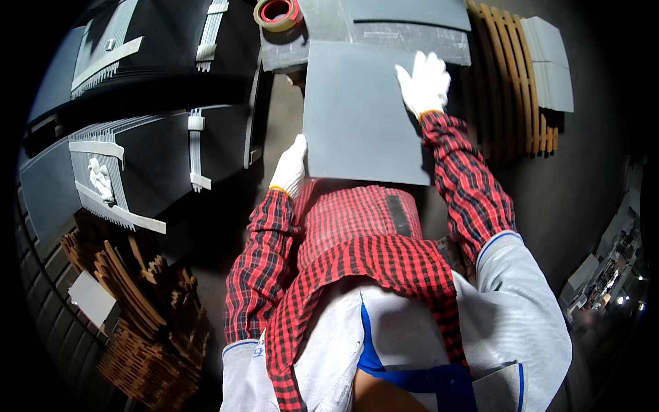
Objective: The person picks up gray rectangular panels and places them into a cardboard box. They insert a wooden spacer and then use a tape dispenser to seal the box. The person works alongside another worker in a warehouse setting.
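A smooth, flat grey slab [364, 117] extends in front of me, its far end over the grey work table [316, 31] and its near edge close to my apron. At its left edge my left hand [290, 168], in a white glove, is closed along the side; some of its fingers are hidden. My right hand [424, 84], gloved too, is spread with fingers apart at the slab's right edge, near the far corner. Another grey slab [412, 12] lies farther back on the table. A roll of tape [291, 20] with a red core sits at the table's far left.
To the left stand stacks of dark slabs [158, 161] with pale strips along their edges; crumpled white gloves [100, 180] lie on one. Wooden slats [513, 75] and pale sheets [555, 82] are at the far right. Wooden pallets [147, 343] are piled at the lower left.
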